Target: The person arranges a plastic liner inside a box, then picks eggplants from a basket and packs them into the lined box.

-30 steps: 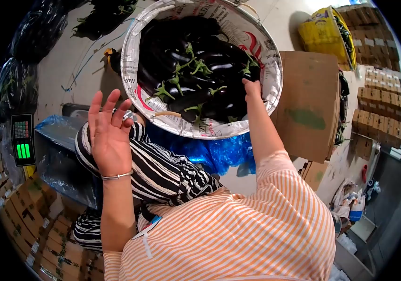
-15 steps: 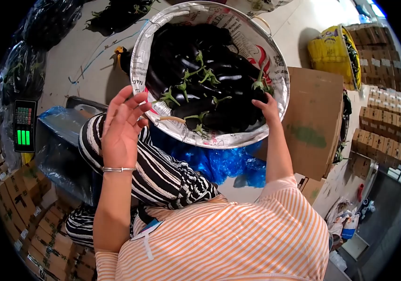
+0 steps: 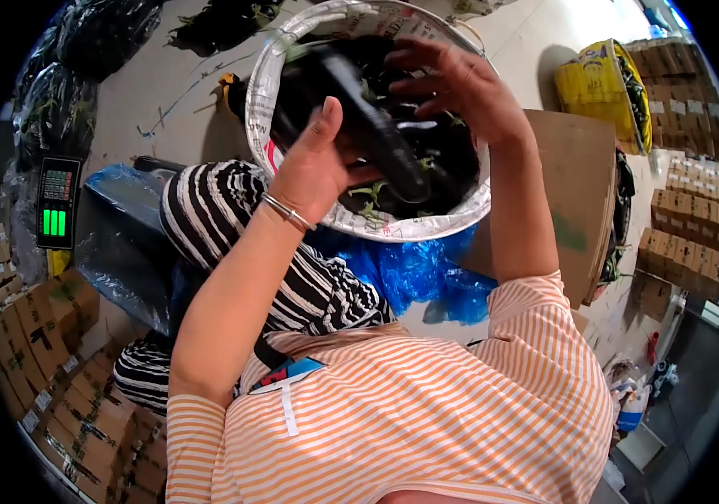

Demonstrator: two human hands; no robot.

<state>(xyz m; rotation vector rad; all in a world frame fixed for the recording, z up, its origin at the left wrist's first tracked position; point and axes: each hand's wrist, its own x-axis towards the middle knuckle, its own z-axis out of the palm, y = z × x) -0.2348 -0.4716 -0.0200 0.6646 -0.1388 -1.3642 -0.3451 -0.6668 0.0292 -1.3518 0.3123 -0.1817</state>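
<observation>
A dark, glossy eggplant [image 3: 368, 122], blurred by motion, is held slantwise above the round basket [image 3: 414, 228] by my left hand [image 3: 313, 168]. The thumb points up on its near side, and the other fingers pass beneath it, partly hidden. My right hand [image 3: 473, 92] hovers over the basket's right side with its fingers spread and nothing in them. White printed sacking lines the basket. Inside lie many more eggplants [image 3: 452, 172] with green stems.
A digital scale display [image 3: 55, 204] stands at the left beside plastic sheeting [image 3: 120, 244]. Blue plastic [image 3: 418, 281] lies below the basket. Flat cardboard [image 3: 574, 202] leans at the right, near a yellow sack [image 3: 595, 92] and stacked cartons [image 3: 687, 252].
My left hand has moved right, over the basket, and now has an eggplant. The right hand has risen from the eggplants at the basket's right edge and opened.
</observation>
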